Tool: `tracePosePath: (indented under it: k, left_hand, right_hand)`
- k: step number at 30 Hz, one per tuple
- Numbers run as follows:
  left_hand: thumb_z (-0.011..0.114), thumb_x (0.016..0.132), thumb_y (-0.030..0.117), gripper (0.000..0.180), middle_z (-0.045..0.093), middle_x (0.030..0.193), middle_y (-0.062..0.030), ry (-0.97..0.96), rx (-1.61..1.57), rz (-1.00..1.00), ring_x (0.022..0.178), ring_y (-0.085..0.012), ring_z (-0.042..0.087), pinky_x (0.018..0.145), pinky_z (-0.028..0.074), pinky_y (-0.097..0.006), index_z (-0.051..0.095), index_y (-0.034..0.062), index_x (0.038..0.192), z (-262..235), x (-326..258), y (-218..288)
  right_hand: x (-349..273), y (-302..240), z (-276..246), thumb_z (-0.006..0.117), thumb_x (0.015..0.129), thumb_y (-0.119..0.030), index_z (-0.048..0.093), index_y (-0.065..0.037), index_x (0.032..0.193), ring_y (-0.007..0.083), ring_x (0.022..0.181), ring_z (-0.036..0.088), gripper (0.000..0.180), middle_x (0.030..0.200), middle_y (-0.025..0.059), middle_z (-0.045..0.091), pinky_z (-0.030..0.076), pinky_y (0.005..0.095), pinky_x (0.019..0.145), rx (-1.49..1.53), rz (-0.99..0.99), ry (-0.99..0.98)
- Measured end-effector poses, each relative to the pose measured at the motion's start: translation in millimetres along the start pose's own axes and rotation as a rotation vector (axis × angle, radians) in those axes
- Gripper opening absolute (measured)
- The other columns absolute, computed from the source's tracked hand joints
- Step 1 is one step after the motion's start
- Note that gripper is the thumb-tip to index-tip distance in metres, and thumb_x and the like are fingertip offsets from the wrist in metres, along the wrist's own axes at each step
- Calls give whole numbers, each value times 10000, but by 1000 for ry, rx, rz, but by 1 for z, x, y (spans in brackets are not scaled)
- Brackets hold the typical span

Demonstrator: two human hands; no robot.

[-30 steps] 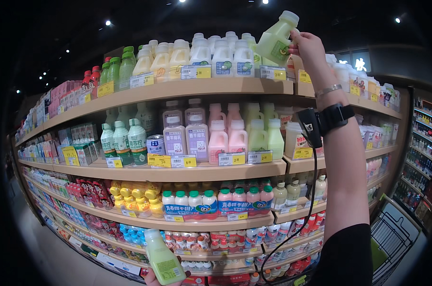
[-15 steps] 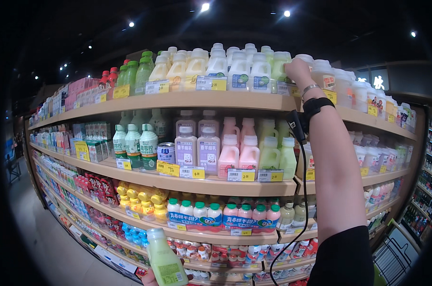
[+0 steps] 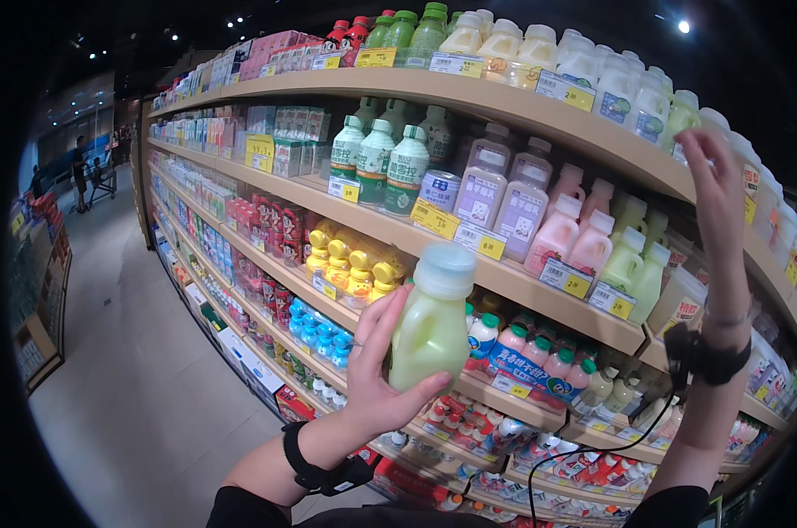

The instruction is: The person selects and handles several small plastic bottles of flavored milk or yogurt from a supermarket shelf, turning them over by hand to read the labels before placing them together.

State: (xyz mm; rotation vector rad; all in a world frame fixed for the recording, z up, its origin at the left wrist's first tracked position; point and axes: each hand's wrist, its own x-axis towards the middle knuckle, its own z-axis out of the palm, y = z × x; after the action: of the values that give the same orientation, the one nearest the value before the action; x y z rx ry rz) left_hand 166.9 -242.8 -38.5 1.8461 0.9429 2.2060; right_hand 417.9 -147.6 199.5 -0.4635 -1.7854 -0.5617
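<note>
My left hand (image 3: 376, 365) grips a pale green drink bottle (image 3: 431, 319) with a light blue cap, held upright in front of the middle shelves. My right hand (image 3: 717, 189) is raised near the top shelf (image 3: 469, 92), fingers apart and holding nothing, next to a light green bottle (image 3: 683, 117) standing among white bottles there. Both wrists wear black straps, and a black cable hangs from the right one.
Long store shelving runs from the left far end to the right, packed with bottles: green, cream and white on top, purple, pink and green below, yellow and blue lower down. Yellow price tags line the edges. An aisle floor (image 3: 126, 370) lies to the left, with a person and cart far off.
My right hand has set its green bottle on the top shelf and let go. My left hand has lifted the other green bottle from low in view up to chest height.
</note>
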Motion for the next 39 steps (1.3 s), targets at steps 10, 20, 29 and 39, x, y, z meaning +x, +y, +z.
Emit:
tracePosePath:
  k: [10,20,29,39]
  left_hand:
    - [571,722,176,277,562,1033,-130,320,865,689,913,-260,556,703,314,-292,565,40,964,47,14,9]
    - [643,638,127,530,353,1151,-190,-101,491,561,1088,-420,366,879,327,-488,396,86,1105,31,-23,5]
    - [599,633,86,402,383,1073,-174,-303,483,249,1089,-425,369,891,322,-499,423,73,994,29,-56,-1]
    - [576,626,74,320,395,1053,-173,-222,498,200,1087,-416,380,887,329,-483,479,53,931,15,-59,-2]
  right_hand:
    - [-161,-120,72,669,716,-128,524,0,841,77,535,501,231,792,69,517,384,195,447,768,494,-247]
    - [-95,-28,14,510,859,-206,517,0,908,70,456,507,212,651,45,555,434,174,392,1040,689,11]
    - [60,102,-62,496,847,-183,485,48,861,140,547,585,232,728,99,540,505,239,504,-59,261,309]
    - [65,150,-63,446,848,-268,535,59,905,298,729,585,343,778,189,593,438,355,688,-446,547,-94]
